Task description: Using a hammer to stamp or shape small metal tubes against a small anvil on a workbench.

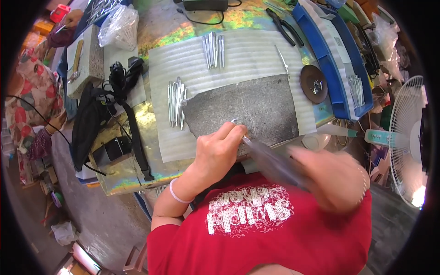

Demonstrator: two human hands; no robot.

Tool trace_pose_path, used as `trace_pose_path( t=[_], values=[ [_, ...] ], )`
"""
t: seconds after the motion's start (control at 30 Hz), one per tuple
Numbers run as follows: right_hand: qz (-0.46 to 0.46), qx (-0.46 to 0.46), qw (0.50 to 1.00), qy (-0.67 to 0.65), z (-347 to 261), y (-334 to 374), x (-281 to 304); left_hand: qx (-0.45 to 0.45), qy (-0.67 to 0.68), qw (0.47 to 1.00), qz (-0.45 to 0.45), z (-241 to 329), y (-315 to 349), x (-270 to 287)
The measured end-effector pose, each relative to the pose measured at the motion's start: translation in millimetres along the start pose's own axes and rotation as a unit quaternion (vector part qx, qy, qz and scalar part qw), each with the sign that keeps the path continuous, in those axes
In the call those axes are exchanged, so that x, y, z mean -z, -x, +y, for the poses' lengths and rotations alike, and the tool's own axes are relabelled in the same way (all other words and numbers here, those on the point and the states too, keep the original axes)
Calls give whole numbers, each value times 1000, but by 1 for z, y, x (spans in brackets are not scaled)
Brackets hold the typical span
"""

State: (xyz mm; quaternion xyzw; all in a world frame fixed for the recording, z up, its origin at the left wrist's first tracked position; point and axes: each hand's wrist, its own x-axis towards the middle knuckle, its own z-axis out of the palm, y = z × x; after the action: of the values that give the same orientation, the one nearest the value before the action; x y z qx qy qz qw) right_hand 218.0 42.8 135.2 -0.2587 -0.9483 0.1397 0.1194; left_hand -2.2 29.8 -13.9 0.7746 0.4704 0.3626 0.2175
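Observation:
My left hand (pixel 218 145) is closed in a pinch at the near edge of a dark grey stone slab (pixel 245 103). A small shiny metal piece (pixel 246 139) shows at its fingertips; most of it is hidden. Smeared by motion, my right hand (pixel 316 167) is at the right, around a long dark tool (pixel 277 162) whose kind I cannot make out. The tool's far end is close to my left fingertips. Slim silver metal rods (pixel 176 103) lie left of the slab, and a second bundle of rods (pixel 213 50) lies beyond it.
White foam sheet (pixel 167 142) lies under the slab. Rightward are a brown dish (pixel 314 73) with small metal bits, pliers (pixel 285 28), a blue bin (pixel 327 78) and a fan (pixel 408 142). A black strap bag (pixel 91 114) and stone block (pixel 91 55) are left, beside another person (pixel 34 101).

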Motion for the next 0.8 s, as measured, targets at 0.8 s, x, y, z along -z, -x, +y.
trace_pose_path(
  t=[0.8],
  values=[
    [234,-99,877,-407,31,-17,-104,332,816,465,88,39,2,-5]
  ],
)
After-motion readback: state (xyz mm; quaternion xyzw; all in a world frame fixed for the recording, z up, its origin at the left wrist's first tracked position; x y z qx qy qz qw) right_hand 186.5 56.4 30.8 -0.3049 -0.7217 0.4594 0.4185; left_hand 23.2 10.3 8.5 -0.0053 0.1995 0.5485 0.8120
